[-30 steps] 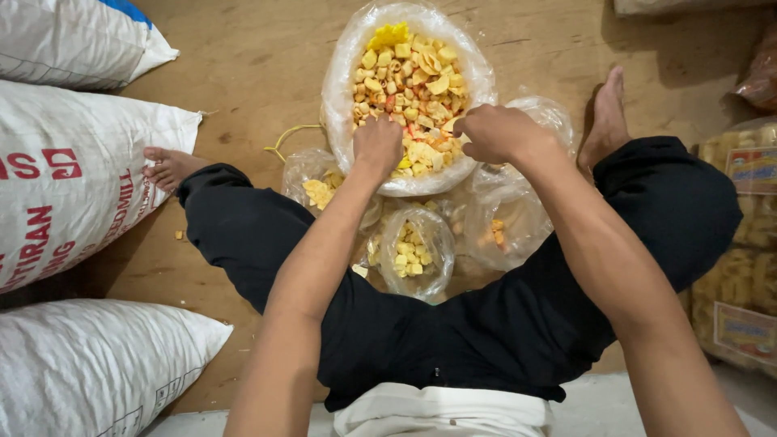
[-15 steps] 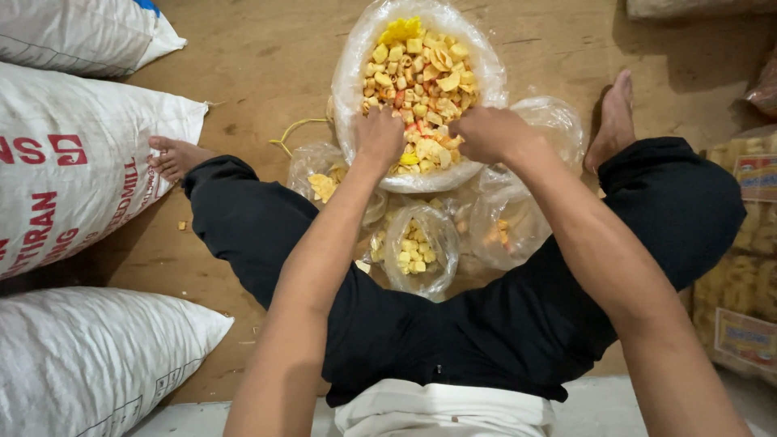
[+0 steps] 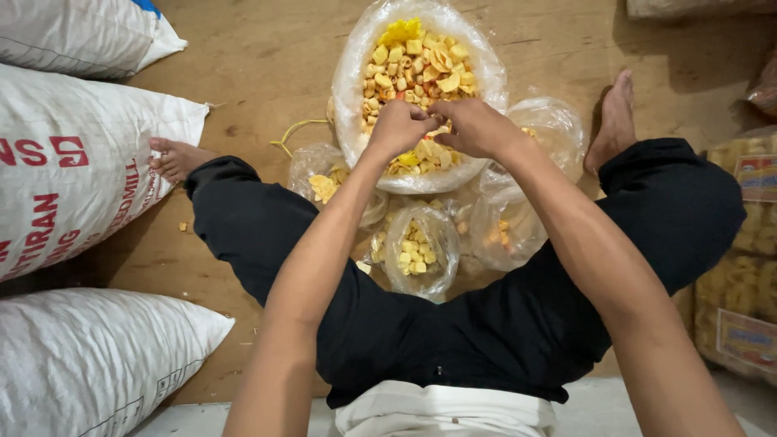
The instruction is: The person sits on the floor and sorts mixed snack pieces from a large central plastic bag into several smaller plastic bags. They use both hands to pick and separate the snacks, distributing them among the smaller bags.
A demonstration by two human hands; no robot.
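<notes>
Both hands have drawn together at upper centre; left hand [image 3: 398,127] and right hand [image 3: 471,126], fingertips pinched on snack pieces, meet over the big clear bag of mixed crackers [image 3: 421,57], smaller bags [image 3: 417,251] waiting below.

A small snack-packing workroom or storeroom. Large white woven sacks [image 3: 73,154] lie on the bare wooden floor [image 3: 251,65]; a big clear bag of mixed fried snacks [image 3: 417,81], small part-filled bags [image 3: 417,251] and labelled finished packets [image 3: 740,259] surround the seated person.
</notes>
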